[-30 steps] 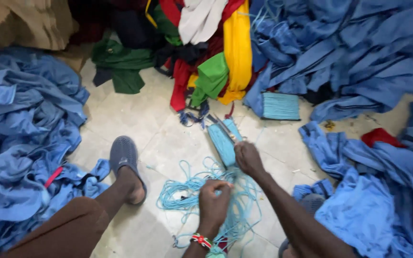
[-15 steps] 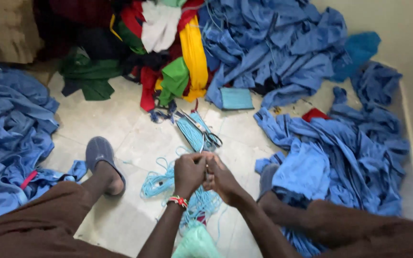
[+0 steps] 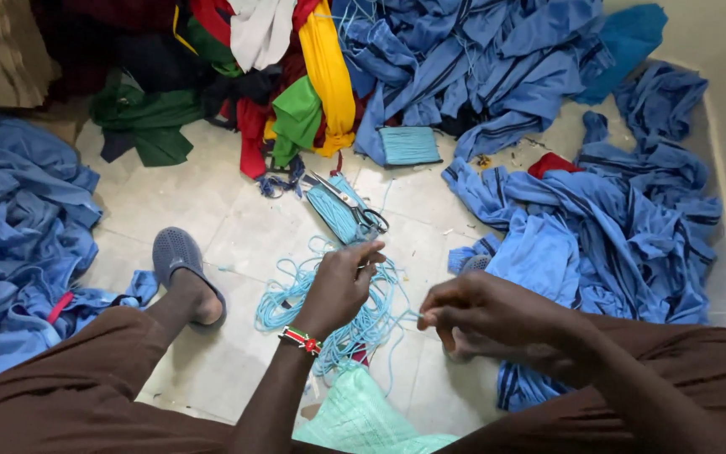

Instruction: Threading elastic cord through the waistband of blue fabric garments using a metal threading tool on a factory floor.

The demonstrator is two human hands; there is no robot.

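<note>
Two bare hands at frame centre. Left hand (image 3: 339,286), fingers curled, pinches light blue cord (image 3: 329,315); cord lies as one tangled heap on tile floor (image 3: 212,210) just below. Right hand (image 3: 472,309), fingertips pressed shut on same cord's strand. One pair of scissors (image 3: 361,214) above hands. One grey slipper (image 3: 180,267) left. Blue garment piles (image 3: 598,227) around edges

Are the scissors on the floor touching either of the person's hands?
Apart. In the head view the scissors lie on the tiles beyond the left hand, with bare floor and cord between them; the right hand is farther off, pinching the light blue cord.
</note>
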